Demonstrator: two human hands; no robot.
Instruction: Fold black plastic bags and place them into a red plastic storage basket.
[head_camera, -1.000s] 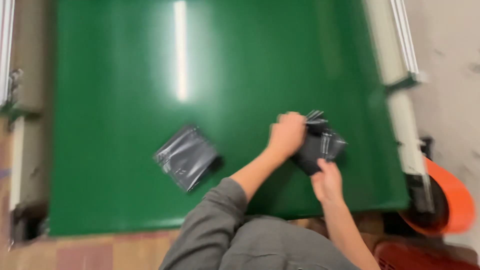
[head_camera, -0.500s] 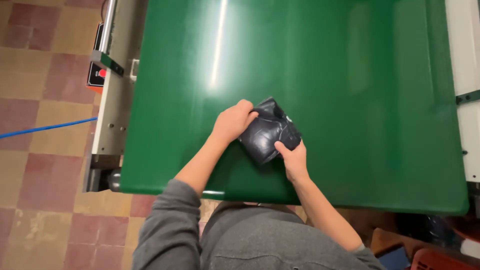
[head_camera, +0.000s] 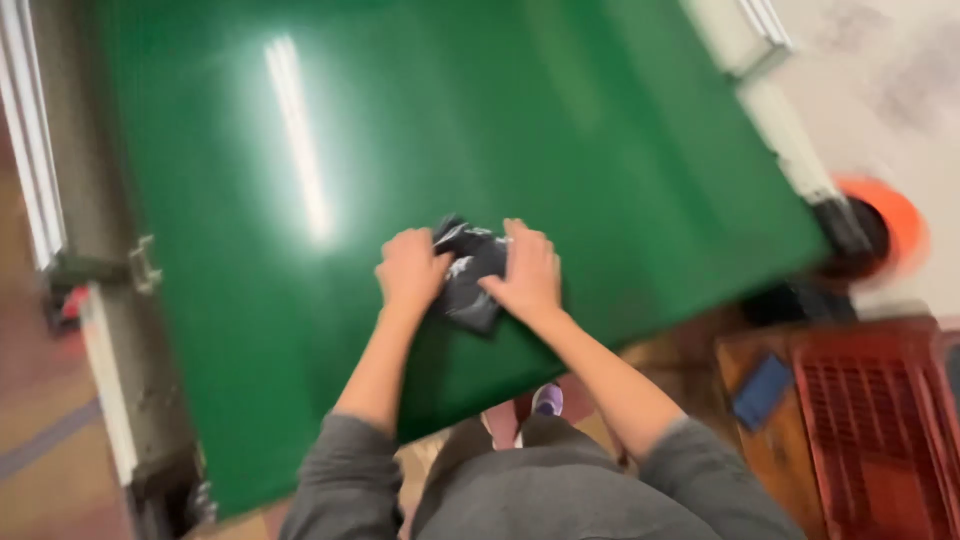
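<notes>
Hands (head_camera: 412, 270) (head_camera: 527, 272) press dark package (head_camera: 470, 283) on green belt (head_camera: 600, 150)

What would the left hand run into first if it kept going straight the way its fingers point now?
The left hand points up and right, onto the dark plastic bag that it already touches. Past the bag lies only bare green belt, as far as this blurred view shows.

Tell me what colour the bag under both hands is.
Dark grey to black, glossy; the bag shows in the head view, the only one.
</notes>
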